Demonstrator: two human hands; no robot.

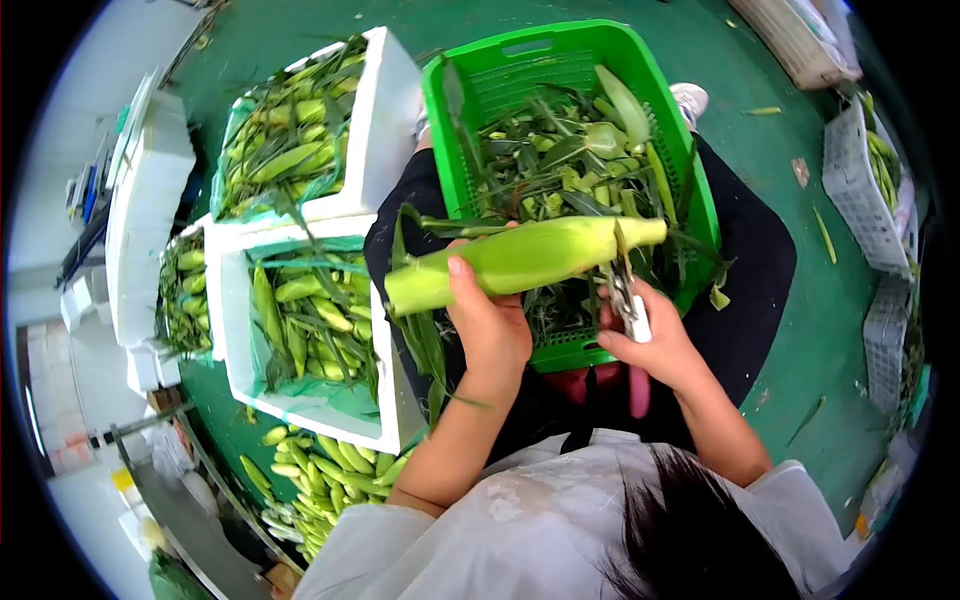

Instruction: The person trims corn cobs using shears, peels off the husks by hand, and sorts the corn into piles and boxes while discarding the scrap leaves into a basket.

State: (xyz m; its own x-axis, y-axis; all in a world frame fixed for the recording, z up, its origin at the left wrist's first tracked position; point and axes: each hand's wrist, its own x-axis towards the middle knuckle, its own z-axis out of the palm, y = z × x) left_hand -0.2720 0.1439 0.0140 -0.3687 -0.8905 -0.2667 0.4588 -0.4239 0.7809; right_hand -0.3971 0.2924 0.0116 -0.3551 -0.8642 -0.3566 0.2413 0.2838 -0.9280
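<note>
My left hand (pixel 490 325) is wrapped round the lower middle of a green corn cob in its husk (pixel 510 262), held nearly level above my lap. In my right hand (pixel 655 335) is a cutting tool (pixel 625 300) with metal blades and a white and pink handle. Its blades are at the narrow right end of the cob. Under both hands stands a bright green basket (pixel 705 215) between my knees, with cut husks and leaves (pixel 560 150) in it. Long leaves hang beside my left hand.
On the left, white foam boxes (pixel 385 120) hold corn in husks. A pile of corn (pixel 335 480) lies on the green floor (pixel 790 230) at the lower left. White crates (pixel 860 185) stand at the right, another (pixel 800 45) at the upper right. A metal rack (pixel 190 500) is at the lower left.
</note>
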